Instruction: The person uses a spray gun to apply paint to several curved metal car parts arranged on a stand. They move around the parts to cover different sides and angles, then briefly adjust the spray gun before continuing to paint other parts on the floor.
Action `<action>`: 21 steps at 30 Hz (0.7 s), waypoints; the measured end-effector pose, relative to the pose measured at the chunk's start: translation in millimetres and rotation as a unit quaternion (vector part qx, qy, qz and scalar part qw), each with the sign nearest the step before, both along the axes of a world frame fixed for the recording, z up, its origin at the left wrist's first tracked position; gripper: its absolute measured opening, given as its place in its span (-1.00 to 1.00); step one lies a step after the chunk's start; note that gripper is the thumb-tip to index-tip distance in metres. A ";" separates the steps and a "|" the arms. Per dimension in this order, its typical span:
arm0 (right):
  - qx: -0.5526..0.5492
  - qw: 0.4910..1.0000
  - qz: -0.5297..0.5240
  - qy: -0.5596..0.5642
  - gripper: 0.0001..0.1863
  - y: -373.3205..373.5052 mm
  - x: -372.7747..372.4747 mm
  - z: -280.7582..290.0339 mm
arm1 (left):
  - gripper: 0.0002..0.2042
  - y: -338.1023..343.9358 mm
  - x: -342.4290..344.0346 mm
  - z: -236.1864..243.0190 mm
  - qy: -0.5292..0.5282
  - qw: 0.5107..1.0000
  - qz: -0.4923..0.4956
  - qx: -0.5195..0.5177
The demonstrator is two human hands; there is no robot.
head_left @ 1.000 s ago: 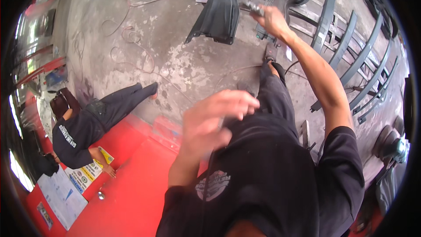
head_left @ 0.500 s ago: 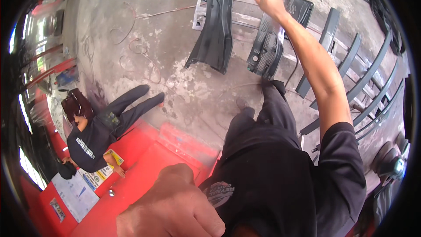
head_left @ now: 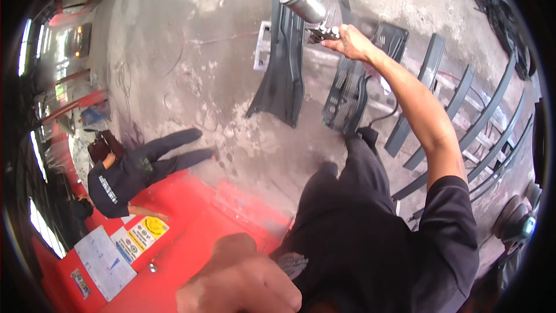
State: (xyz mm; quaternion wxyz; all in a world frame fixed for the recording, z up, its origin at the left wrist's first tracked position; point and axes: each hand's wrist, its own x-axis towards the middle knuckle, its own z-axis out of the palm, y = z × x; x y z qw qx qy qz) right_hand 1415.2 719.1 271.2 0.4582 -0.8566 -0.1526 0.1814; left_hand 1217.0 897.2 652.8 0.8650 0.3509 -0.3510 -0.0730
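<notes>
My right hand [head_left: 354, 43] is closed around the grip of a spray gun [head_left: 325, 34]. The gun's silver paint cup [head_left: 305, 3] tilts up to the left, over a long dark grey plastic panel [head_left: 285, 64]. Beneath my right hand and forearm lie dark perforated plastic panels [head_left: 346, 93], apart from the hand. Big and close at the bottom, my left hand [head_left: 240, 278] shows its back with fingers folded. Whatever it may hold is hidden.
Several curved grey strips [head_left: 460, 95] lie across a rack at the right. Left of me is a red panelled surface [head_left: 197, 237] bearing paper signs; another person [head_left: 124, 179] in dark clothes touches it. Thin hoses run over the concrete floor. A sander-like tool [head_left: 517, 226] sits far right.
My right hand has come nearer to me with the spray gun, and its cup now shows in full. The view has shifted, so the panels and strips sit lower. The left hand stays near the bottom.
</notes>
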 end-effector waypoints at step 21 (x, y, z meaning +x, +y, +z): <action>-0.103 0.990 -0.089 0.024 -0.40 -41.2 129.1 27.2 | -0.71 101.9 -131.1 -254.0 0.530 0.744 0.080 0.397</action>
